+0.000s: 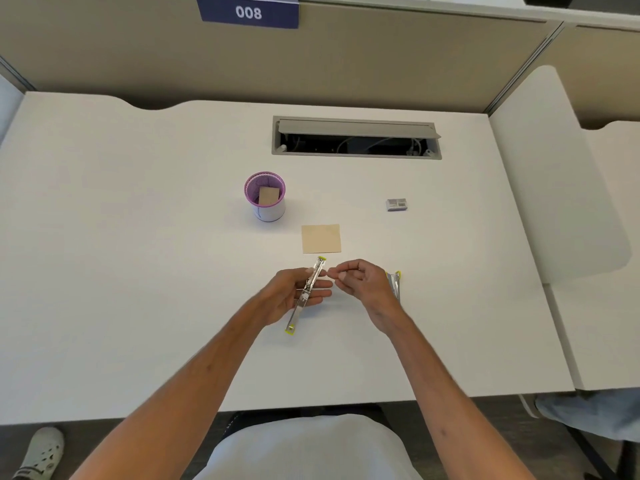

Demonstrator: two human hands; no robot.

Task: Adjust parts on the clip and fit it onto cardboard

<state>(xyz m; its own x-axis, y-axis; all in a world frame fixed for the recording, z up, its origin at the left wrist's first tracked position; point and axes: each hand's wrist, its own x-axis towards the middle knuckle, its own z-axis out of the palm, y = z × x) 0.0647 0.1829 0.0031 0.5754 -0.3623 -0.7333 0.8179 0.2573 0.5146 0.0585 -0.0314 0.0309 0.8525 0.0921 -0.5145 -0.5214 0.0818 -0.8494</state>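
Seen from above, a person sits at a white bench (138, 271) with both bare forearms stretched forward over it. The left hand (294, 296) lies palm up, just above the bench, its grip loosely curled round an opened stapler (307, 294), a slim metal tool with yellow-green tips that lies slantwise across the fingers, one end jutting toward the person and the other pointing away. Just to its right, the right hand (358, 280) has its grip closed in a pinch, thumb and forefinger pressed together close to the far end of the stapler; whatever sits between the fingertips is too small to make out. Behind the right hand, touching the bench and partly hidden by the wrist, lies a second metal piece with a yellow tip (394, 285). A little beyond the hands, a square tan paper pad (321, 239) lies flat on the bench. Further back and to the left stands a purple mesh cup (265, 197) with a tan card tilted inside it. Well off to the right, at a similar depth, rests a small grey box of staples (396, 204). Beyond these, a cable tray (356, 138) is set into the bench with its grey lid raised, and a beige partition (381, 64) behind carries a blue sign reading 008 (247, 12).
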